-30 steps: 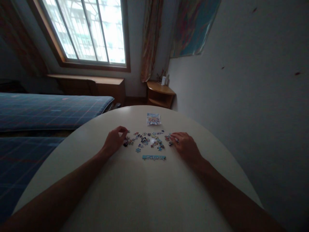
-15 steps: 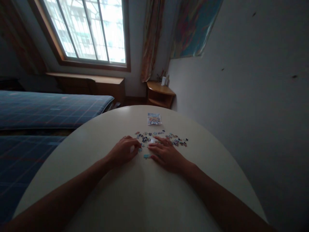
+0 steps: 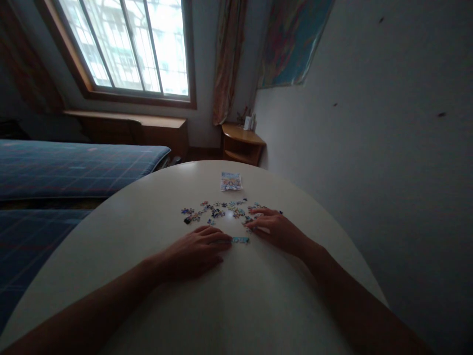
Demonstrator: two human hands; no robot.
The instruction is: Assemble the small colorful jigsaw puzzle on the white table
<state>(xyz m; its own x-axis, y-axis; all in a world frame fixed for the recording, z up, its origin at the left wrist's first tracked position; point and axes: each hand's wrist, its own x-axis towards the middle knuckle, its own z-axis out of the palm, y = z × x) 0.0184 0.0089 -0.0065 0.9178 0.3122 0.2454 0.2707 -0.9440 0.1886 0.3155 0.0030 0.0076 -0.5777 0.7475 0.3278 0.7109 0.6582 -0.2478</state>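
A short strip of joined light-blue jigsaw pieces (image 3: 241, 240) lies flat on the white round table (image 3: 221, 305). My left hand (image 3: 197, 250) rests palm down at the strip's left end, fingers stretched out with their tips on or beside it; part of the strip may be under them. Over the right part of the loose jigsaw pieces (image 3: 216, 213) is my right hand (image 3: 279, 230), fingers spread and pointing left. Its fingertips touch or hover just above some pieces, and it hides others. Nothing is visibly gripped in either hand.
Beyond the pieces, a small square picture packet (image 3: 231, 181) lies on the table. A mattress with a blue plaid cover (image 3: 81, 167) stands left of the table. Behind are a corner shelf (image 3: 244, 138) and a window (image 3: 129, 49); a wall (image 3: 369, 162) runs along the right.
My left hand has moved right and nearer, onto the blue strip, uncovering loose pieces at the left. My right hand has left the strip and shifted right over the loose pieces. The strip looks longer.
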